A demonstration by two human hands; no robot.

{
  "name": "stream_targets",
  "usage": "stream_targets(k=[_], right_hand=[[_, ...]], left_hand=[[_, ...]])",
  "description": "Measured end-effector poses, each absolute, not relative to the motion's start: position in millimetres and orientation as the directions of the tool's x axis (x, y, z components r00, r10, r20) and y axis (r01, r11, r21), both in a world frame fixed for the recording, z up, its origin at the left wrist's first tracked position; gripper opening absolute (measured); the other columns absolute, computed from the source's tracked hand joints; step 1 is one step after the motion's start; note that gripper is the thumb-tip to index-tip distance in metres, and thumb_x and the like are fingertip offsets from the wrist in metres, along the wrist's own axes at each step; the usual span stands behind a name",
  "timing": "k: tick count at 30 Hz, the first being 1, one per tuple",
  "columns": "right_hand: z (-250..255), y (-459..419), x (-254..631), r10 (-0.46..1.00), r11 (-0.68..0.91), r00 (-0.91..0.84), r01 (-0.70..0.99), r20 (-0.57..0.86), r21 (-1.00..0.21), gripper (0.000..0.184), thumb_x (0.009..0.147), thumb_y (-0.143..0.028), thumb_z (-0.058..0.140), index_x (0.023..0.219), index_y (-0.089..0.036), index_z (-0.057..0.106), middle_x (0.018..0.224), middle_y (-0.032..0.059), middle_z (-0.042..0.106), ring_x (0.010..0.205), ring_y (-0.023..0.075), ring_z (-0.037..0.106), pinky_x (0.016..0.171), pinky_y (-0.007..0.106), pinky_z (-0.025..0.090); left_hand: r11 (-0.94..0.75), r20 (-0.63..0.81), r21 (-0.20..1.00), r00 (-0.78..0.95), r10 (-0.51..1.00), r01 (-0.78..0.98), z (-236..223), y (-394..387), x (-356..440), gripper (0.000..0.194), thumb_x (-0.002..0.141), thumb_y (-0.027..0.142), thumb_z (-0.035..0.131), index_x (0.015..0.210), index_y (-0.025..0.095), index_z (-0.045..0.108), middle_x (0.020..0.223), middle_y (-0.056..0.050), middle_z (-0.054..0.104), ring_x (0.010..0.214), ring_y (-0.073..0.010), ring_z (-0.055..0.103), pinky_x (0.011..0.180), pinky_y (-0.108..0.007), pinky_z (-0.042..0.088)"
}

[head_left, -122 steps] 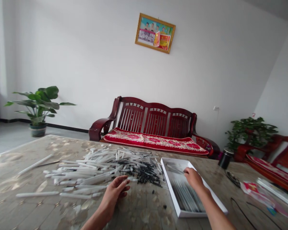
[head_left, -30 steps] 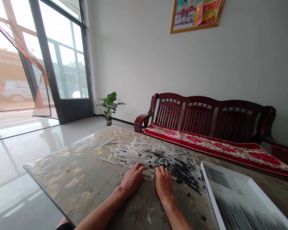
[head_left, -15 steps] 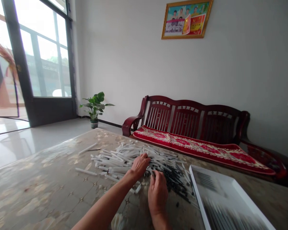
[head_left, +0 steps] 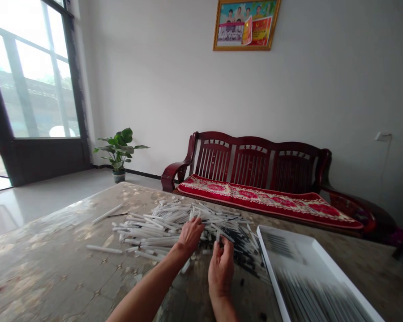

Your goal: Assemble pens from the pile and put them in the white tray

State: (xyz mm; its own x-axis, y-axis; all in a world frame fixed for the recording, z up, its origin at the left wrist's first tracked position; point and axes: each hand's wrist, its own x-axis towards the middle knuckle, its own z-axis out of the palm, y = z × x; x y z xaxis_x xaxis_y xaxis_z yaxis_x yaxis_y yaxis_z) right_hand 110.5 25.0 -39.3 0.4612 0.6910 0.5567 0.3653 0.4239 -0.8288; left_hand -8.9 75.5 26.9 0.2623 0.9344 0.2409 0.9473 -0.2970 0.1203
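White tubes [head_left: 147, 226] lie heaped on the surface [head_left: 53, 268], black pieces [head_left: 251, 257] and a tray [head_left: 317, 257] right of them, a wooden sofa [head_left: 251, 167] behind. The right hand [head_left: 220, 268] has its grip pinched on a pale piece [head_left: 218, 235]; the left hand [head_left: 190, 233] is at the heap, its grip impossible to tell. The head view crops the tray's near end. Leftward, the surface extends past a loose tube [head_left: 104, 249].

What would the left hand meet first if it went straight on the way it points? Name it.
Most likely the white sticks of the pile just beyond the fingertips of the left hand; depth is unclear, so they may already be touching.
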Motion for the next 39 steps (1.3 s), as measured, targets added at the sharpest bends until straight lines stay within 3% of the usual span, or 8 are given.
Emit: stream_targets(k=[4, 10, 14, 18, 21, 24, 29, 39], right_hand=[[-23, 27, 116, 0.721, 0.338, 0.541, 0.272, 0.433, -0.901, 0.041, 0.088, -0.053, 0.044, 0.104, -0.018, 0.059, 0.098, 0.0112, 0.068, 0.081, 0.021, 0.062, 0.074, 0.031, 0.048], [8, 30, 119, 0.851, 0.275, 0.409, 0.186, 0.329, -0.943, 0.035, 0.083, -0.048, 0.047, 0.096, -0.02, 0.063, 0.097, 0.01, 0.071, 0.088, 0.0239, 0.065, 0.079, 0.032, 0.048], [8, 20, 134, 0.888, 0.306, 0.246, 0.312, 0.388, -0.899, 0.027, 0.083, -0.04, 0.049, 0.094, -0.021, 0.065, 0.097, 0.0075, 0.072, 0.09, 0.0228, 0.065, 0.081, 0.031, 0.047], [-15, 5, 156, 0.823, 0.373, 0.188, 0.534, 0.537, -0.758, 0.023, 0.087, -0.033, 0.047, 0.097, -0.023, 0.065, 0.096, 0.0055, 0.07, 0.09, 0.0216, 0.064, 0.079, 0.031, 0.049], [-32, -2, 172, 0.765, 0.428, 0.109, 0.651, 0.635, -0.627, 0.024, 0.092, -0.032, 0.044, 0.101, -0.024, 0.065, 0.095, 0.0053, 0.067, 0.089, 0.0206, 0.065, 0.075, 0.03, 0.051], [-38, -5, 181, 0.735, 0.457, 0.042, 0.707, 0.676, -0.54, 0.024, 0.094, -0.029, 0.042, 0.104, -0.025, 0.064, 0.095, 0.005, 0.066, 0.088, 0.0195, 0.065, 0.076, 0.029, 0.052], [-32, -14, 188, 0.735, 0.434, 0.011, 0.76, 0.678, -0.483, 0.024, 0.094, -0.021, 0.043, 0.103, -0.026, 0.065, 0.096, 0.0042, 0.064, 0.09, 0.019, 0.064, 0.078, 0.03, 0.051], [-31, -18, 187, 0.719, 0.437, -0.046, 0.806, 0.694, -0.399, 0.025, 0.093, -0.017, 0.043, 0.103, -0.026, 0.065, 0.093, 0.0039, 0.062, 0.086, 0.0188, 0.062, 0.077, 0.031, 0.05]], left_hand=[[-0.241, 0.307, 0.168, 0.182, 0.934, 0.956, 26, 60, -10, 0.026, 0.092, 0.022, 0.046, 0.096, 0.023, 0.072, 0.107, -0.009, 0.062, 0.101, -0.0217, 0.059, 0.08, -0.03, 0.046], [-0.272, 0.468, 0.567, -0.032, 0.883, 0.777, 24, 41, -13, 0.025, 0.091, 0.028, 0.048, 0.09, 0.022, 0.073, 0.089, -0.004, 0.062, 0.08, -0.0162, 0.062, 0.074, -0.026, 0.045], [-0.409, 0.551, 0.782, -0.215, 0.806, 0.47, 23, 36, -17, 0.026, 0.087, 0.036, 0.052, 0.091, 0.022, 0.073, 0.087, -0.005, 0.066, 0.08, -0.0183, 0.063, 0.074, -0.029, 0.049], [-0.365, 0.315, 0.93, -0.425, 0.849, -0.039, 15, 27, -12, 0.039, 0.076, 0.052, 0.063, 0.092, 0.018, 0.071, 0.078, -0.003, 0.068, 0.07, -0.0177, 0.064, 0.063, -0.028, 0.052], [-0.245, 0.056, 0.871, -0.409, 0.911, -0.426, 7, 16, -4, 0.044, 0.062, 0.053, 0.076, 0.086, 0.017, 0.068, 0.071, -0.001, 0.068, 0.067, -0.0166, 0.066, 0.061, -0.026, 0.053], [-0.114, -0.107, 0.785, -0.314, 0.944, -0.609, 1, 4, 5, 0.044, 0.053, 0.047, 0.084, 0.079, 0.016, 0.066, 0.069, -0.001, 0.068, 0.064, -0.0147, 0.067, 0.06, -0.025, 0.054], [-0.004, -0.176, 0.763, -0.214, 0.961, -0.646, -1, -6, 16, 0.042, 0.053, 0.042, 0.086, 0.078, 0.016, 0.066, 0.069, 0.0, 0.069, 0.064, -0.0129, 0.067, 0.059, -0.023, 0.055], [0.012, -0.166, 0.778, -0.187, 0.968, -0.628, -9, -3, 14, 0.041, 0.053, 0.042, 0.087, 0.076, 0.015, 0.066, 0.069, 0.0, 0.069, 0.063, -0.0127, 0.067, 0.06, -0.022, 0.055]])
